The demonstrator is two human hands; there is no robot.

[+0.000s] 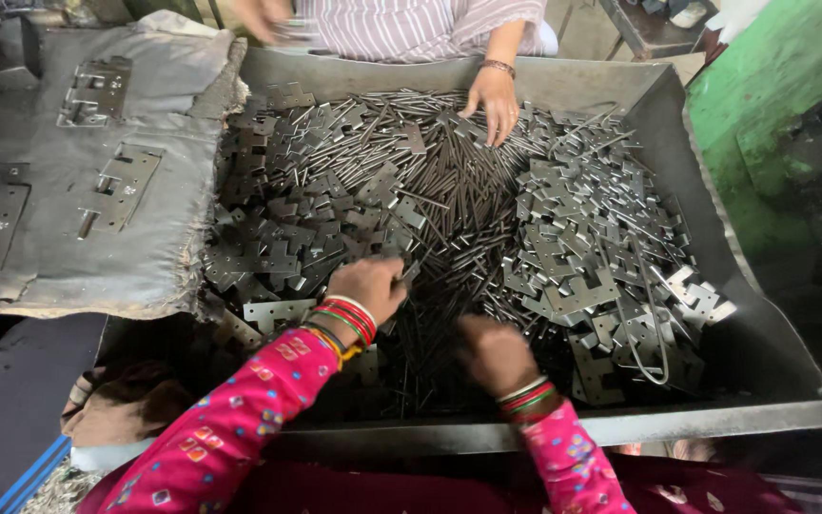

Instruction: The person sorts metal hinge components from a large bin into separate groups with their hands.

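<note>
A big grey metal tray (753, 362) holds heaps of flat metal hinge plates (582, 238) and thin dark metal pins (449, 190). My left hand (368, 286), wrist ringed with bangles, is closed on a small hinge plate over the left heap. My right hand (492, 352) reaches down into the pins near the tray's front, fingers curled among them; whether it grips any I cannot tell. Across the tray another person's hand (495, 100) rests spread on the pile.
A grey cloth (97, 171) left of the tray carries assembled hinges (121, 186). A bent wire loop (654, 333) lies on the right heap. A green wall (773, 114) stands at the right. The other person's second hand (264, 14) is at the top edge.
</note>
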